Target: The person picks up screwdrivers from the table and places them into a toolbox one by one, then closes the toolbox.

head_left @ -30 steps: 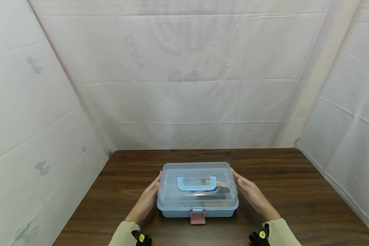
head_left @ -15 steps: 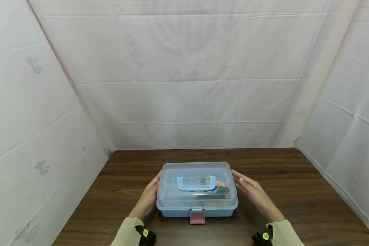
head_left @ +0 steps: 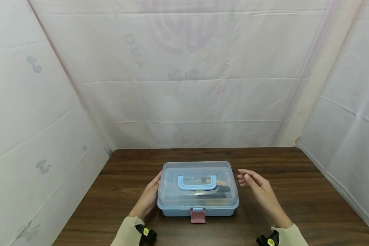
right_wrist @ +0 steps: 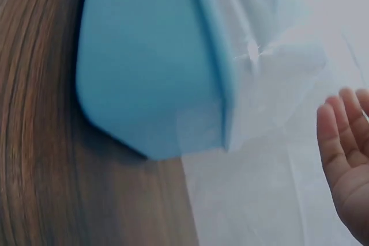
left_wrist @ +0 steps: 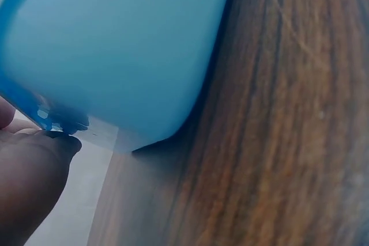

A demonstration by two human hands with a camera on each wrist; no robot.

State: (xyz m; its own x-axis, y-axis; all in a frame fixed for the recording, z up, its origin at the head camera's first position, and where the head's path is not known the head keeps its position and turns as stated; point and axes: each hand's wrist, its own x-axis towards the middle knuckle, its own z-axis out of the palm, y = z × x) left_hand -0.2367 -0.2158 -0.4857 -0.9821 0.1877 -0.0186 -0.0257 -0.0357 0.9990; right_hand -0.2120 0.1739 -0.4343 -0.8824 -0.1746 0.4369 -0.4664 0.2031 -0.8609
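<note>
A light blue plastic toolbox (head_left: pixel 172 213) with a see-through lid and a blue carrying handle (head_left: pixel 196 187) rests on the brown table. Its pink latch (head_left: pixel 198 216) hangs down at the front. Blurry tools show through the lid, one with a yellowish part. My left hand (head_left: pixel 147 198) lies along the box's left side, fingers extended toward its back corner; in the left wrist view the thumb (left_wrist: pixel 34 171) is at the box's edge. To the right of the box, my right hand (head_left: pixel 261 191) stands apart from it with loosely bent fingers and holds nothing.
The dark wood-grain table (head_left: pixel 135 160) extends around the box on every side. Pale printed sheets (head_left: pixel 184 102) hang behind it and at both sides. Black straps with small cameras (head_left: pixel 146 235) sit on both wrists.
My right hand has drawn away from the box's right side, moving rightward, and its fingers have bent a little. The left hand and the box stay nearly where they were.
</note>
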